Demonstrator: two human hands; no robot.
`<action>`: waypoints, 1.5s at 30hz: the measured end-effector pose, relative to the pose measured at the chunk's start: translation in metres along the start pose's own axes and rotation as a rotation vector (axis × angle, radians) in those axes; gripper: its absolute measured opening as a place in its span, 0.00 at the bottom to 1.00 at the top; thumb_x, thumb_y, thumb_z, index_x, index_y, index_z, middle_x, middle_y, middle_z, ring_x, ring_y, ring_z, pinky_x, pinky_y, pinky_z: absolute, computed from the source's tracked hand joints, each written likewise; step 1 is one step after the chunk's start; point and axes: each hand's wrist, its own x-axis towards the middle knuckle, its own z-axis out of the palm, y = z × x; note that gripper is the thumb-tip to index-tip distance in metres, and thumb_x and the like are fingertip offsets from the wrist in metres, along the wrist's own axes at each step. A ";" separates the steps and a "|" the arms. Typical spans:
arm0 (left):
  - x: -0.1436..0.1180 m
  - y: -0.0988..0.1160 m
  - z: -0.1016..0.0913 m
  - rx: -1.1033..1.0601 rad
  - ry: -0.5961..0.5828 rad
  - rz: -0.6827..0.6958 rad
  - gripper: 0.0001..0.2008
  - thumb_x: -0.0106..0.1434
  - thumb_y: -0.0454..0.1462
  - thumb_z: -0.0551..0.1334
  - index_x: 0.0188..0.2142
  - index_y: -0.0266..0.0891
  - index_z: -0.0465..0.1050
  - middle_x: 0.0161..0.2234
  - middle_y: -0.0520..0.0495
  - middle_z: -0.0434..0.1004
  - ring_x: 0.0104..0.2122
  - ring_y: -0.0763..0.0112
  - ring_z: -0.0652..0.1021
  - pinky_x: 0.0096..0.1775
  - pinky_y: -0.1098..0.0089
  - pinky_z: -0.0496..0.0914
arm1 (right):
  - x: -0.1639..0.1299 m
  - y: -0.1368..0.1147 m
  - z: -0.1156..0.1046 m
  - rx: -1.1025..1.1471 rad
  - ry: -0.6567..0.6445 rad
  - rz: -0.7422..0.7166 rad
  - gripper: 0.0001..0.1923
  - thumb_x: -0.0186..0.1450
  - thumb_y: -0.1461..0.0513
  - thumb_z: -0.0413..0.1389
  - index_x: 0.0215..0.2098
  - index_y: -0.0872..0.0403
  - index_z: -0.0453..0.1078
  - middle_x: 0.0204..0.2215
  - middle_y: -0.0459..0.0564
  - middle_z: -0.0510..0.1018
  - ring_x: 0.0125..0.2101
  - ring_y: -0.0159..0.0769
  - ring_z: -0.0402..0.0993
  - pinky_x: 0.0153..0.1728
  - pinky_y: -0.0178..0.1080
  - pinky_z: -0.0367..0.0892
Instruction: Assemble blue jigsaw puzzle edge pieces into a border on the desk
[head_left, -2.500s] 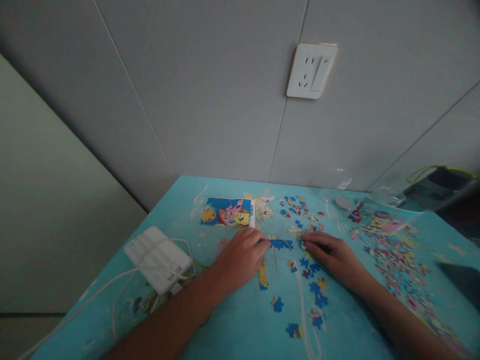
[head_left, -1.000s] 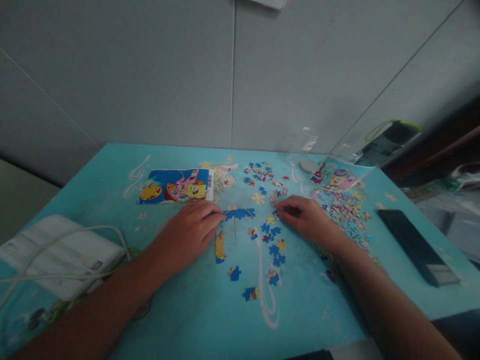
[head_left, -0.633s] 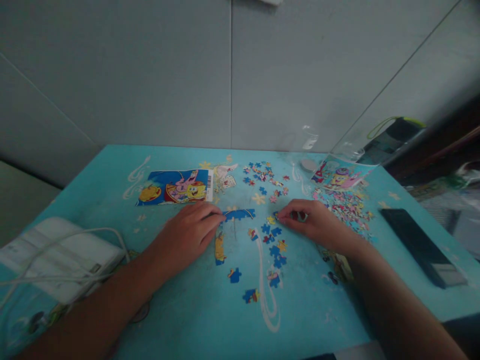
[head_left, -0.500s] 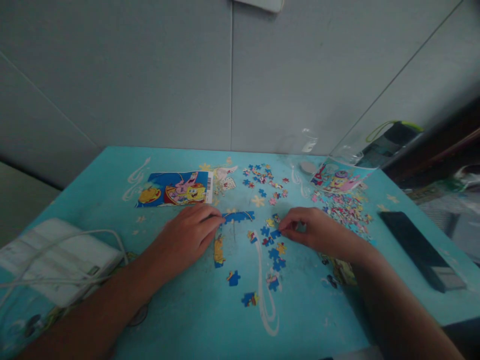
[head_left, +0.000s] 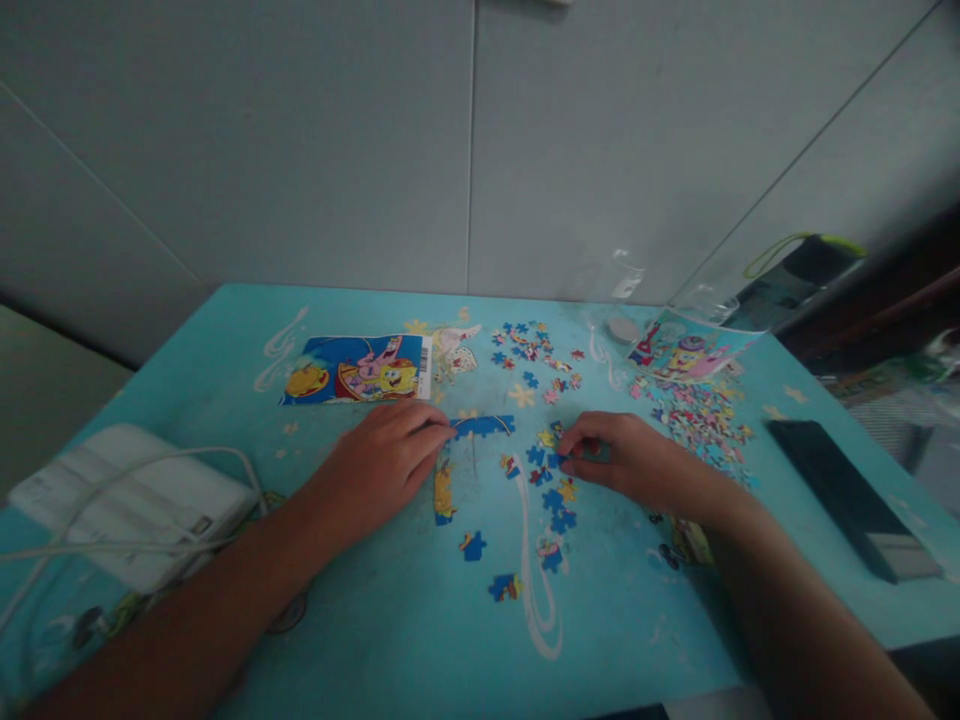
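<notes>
My left hand (head_left: 394, 450) is closed, its fingertips pressed at the left end of a joined blue puzzle strip (head_left: 484, 426). Below those fingers a yellow-and-blue puzzle column (head_left: 444, 492) runs toward me. In a pinch, my right hand (head_left: 619, 455) has a small blue puzzle piece (head_left: 555, 461), partly covered by the fingers. Loose blue and yellow pieces (head_left: 559, 508) lie in a cluster just beneath that hand. Nearer to me are single pieces, one blue (head_left: 472, 546) and one blue with yellow and red (head_left: 505, 587).
A cartoon picture card (head_left: 360, 368) lies behind my left hand. More pieces (head_left: 525, 342) are at the back, and a multicoloured pile (head_left: 701, 420) sits at right beside a clear bag (head_left: 686, 350). A dark long case (head_left: 844, 490) lies far right; a white corded box (head_left: 135, 500) is left.
The whole view has shifted slightly, moving things a little up and right. Both hands stay nearly in place, and the right fingers cover more of the blue piece.
</notes>
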 end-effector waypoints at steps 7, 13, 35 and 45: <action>0.001 0.001 -0.001 -0.021 0.007 -0.006 0.12 0.71 0.35 0.55 0.49 0.40 0.73 0.47 0.44 0.73 0.47 0.61 0.73 0.51 0.56 0.69 | -0.003 0.002 -0.004 0.013 -0.065 0.074 0.08 0.61 0.55 0.64 0.33 0.50 0.78 0.29 0.46 0.80 0.29 0.35 0.74 0.30 0.36 0.66; 0.002 0.002 -0.002 -0.012 -0.005 0.000 0.12 0.71 0.35 0.54 0.48 0.40 0.74 0.46 0.44 0.74 0.47 0.61 0.73 0.51 0.56 0.69 | -0.007 -0.010 -0.008 0.027 -0.107 0.002 0.07 0.64 0.55 0.62 0.34 0.49 0.79 0.30 0.45 0.80 0.29 0.34 0.74 0.31 0.36 0.67; 0.002 0.004 -0.003 0.000 -0.026 -0.021 0.12 0.72 0.36 0.53 0.49 0.40 0.74 0.46 0.44 0.74 0.47 0.61 0.73 0.50 0.57 0.69 | -0.014 -0.023 0.002 0.014 -0.244 -0.143 0.02 0.64 0.62 0.63 0.36 0.48 0.78 0.36 0.43 0.78 0.37 0.32 0.74 0.41 0.35 0.66; 0.002 0.005 -0.004 -0.021 0.011 -0.009 0.11 0.71 0.35 0.55 0.48 0.41 0.75 0.45 0.44 0.74 0.46 0.62 0.74 0.49 0.58 0.70 | -0.016 -0.023 0.005 -0.021 -0.205 -0.123 0.03 0.63 0.60 0.63 0.37 0.48 0.77 0.35 0.45 0.78 0.37 0.35 0.74 0.40 0.36 0.65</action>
